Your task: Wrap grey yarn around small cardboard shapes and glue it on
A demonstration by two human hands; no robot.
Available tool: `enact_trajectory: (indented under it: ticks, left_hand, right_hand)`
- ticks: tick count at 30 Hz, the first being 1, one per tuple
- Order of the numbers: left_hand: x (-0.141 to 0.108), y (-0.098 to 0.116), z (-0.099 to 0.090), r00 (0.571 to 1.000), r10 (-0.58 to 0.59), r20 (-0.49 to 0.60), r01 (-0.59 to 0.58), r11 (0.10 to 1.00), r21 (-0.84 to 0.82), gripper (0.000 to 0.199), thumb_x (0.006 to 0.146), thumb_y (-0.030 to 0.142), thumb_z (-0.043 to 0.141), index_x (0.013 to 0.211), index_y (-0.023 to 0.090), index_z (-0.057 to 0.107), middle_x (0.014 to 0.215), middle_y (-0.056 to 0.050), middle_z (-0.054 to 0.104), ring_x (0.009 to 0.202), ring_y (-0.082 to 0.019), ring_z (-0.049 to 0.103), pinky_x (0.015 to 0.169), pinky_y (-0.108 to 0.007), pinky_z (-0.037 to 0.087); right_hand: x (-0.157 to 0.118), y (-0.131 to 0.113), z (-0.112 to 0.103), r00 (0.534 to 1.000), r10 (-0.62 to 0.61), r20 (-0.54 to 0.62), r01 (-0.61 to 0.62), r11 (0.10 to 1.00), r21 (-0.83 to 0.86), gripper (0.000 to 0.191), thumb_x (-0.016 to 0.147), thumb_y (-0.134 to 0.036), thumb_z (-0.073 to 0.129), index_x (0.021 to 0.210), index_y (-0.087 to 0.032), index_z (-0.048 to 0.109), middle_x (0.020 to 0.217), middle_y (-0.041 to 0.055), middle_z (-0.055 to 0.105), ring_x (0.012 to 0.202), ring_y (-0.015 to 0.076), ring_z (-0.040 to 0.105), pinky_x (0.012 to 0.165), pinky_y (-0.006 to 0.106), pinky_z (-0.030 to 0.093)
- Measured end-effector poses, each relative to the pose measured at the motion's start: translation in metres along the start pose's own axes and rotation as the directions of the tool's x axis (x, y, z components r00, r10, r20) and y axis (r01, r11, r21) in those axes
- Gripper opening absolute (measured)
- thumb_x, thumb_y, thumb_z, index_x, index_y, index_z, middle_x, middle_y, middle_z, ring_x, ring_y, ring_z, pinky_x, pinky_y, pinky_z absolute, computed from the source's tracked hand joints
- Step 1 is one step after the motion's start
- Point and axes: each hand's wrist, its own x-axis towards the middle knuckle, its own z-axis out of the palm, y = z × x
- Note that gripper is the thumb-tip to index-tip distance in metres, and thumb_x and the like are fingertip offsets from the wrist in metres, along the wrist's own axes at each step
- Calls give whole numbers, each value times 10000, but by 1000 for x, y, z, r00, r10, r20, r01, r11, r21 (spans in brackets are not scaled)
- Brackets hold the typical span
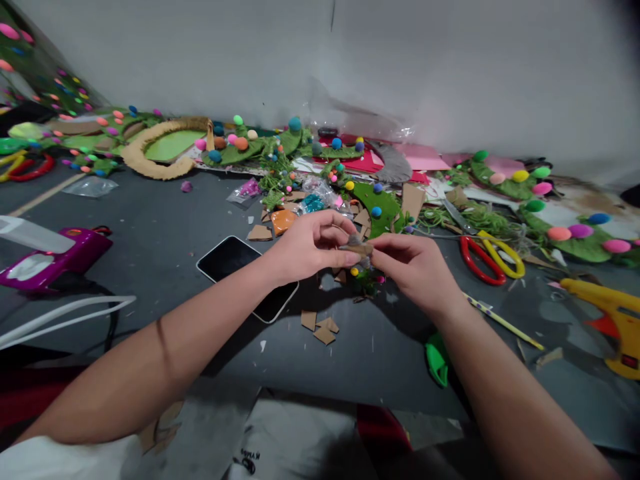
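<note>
One small gray-brown piece [360, 249] is up over the table [377, 367], pinched by the left hand [305, 250] and the right hand [420, 267], both almost closed (they hide much of it). Three card bits [325, 335] lie below, with room toward the table's near edge. The left arm [200, 330] covers part of one phone [227, 258]. One yellow glue gun [603, 305] is cut off at the right.

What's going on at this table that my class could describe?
Above a dark table, a person's left hand pinches a small grey-and-brown piece, too small to identify. The right hand meets its other end; its grip is unclear. A phone lies beneath the left forearm, cardboard scraps nearby. Scissors and a yellow glue gun lie to the right.
</note>
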Motion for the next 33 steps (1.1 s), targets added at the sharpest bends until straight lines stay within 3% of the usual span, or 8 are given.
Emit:
enact_trajectory:
  ticks: [4, 7, 11, 18, 22, 24, 29, 33]
  left_hand:
    - [1, -2, 2, 992, -22, -124, 18, 999, -28, 372, 714, 223, 856, 992, 148, 620, 824, -9, 702, 735, -115, 672, 721, -257, 546]
    - [2, -3, 2, 975, 0, -223, 10, 999, 41, 374, 706, 275, 869, 990, 146, 664, 875, -33, 714, 787, -132, 677, 727, -259, 544]
    - [2, -1, 4, 954, 43, -295, 7, 986, 167, 326, 721, 265, 846, 985, 135, 705, 875, -53, 737, 801, -149, 690, 740, -273, 558]
    - [-1, -4, 8, 968, 148, -201, -39, 884, 466, 206, 791, 232, 750, 978, 152, 785, 843, -55, 766, 732, -146, 693, 669, -255, 549]
    - [-1, -4, 5, 996, 23, -88, 19, 898, 439, 209, 796, 241, 756, 980, 144, 779, 834, -48, 775, 737, -150, 706, 659, -248, 544]
    - [-1, -2, 3, 998, -23, -62, 45, 921, 386, 235, 783, 250, 778, 986, 132, 769, 851, -54, 782, 756, -153, 714, 679, -251, 551]
    - [-4, 3, 4, 990, -127, 70, 108, 967, 230, 280, 756, 238, 812, 1006, 123, 763, 895, -68, 793, 794, -164, 730, 749, -283, 572]
    - [-5, 3, 4, 993, -91, 70, 80, 985, 154, 293, 749, 230, 829, 1008, 119, 751, 901, -65, 790, 801, -156, 729, 769, -284, 573]
  right_hand:
    - [-3, 1, 5, 984, -167, -54, 155, 971, -184, 148, 893, -201, 617, 833, -177, 750, 779, 26, 709, 686, 135, 583, 616, 261, 434]
    - [-4, 3, 7, 975, -223, 19, 217, 922, -321, 174, 934, -197, 600, 823, -180, 732, 769, 30, 685, 673, 133, 562, 616, 271, 409]
    - [-7, 5, 7, 960, -272, 63, 273, 865, -421, 165, 962, -222, 599, 965, -187, 760, 890, 62, 741, 793, 172, 663, 721, 294, 476]
    - [-9, 5, 3, 909, -357, 213, 410, 681, -607, 191, 981, -222, 564, 1003, -154, 741, 921, 94, 740, 862, 220, 675, 769, 340, 498]
    - [-7, 4, -5, 856, -439, 273, 501, 574, -648, 177, 987, -208, 563, 1005, -143, 727, 937, 107, 731, 867, 240, 655, 771, 369, 499]
    - [-5, 3, -11, 847, -468, 253, 512, 584, -630, 153, 980, -188, 577, 999, -145, 722, 919, 97, 723, 856, 230, 647, 763, 361, 500]
    - [-4, -1, -22, 877, -467, 109, 446, 712, -542, 95, 951, -153, 627, 988, -164, 714, 902, 72, 716, 834, 183, 652, 740, 308, 499]
    - [-2, -3, -25, 884, -467, 13, 409, 761, -503, 56, 930, -158, 662, 924, -178, 714, 819, 34, 701, 730, 138, 611, 666, 273, 460]
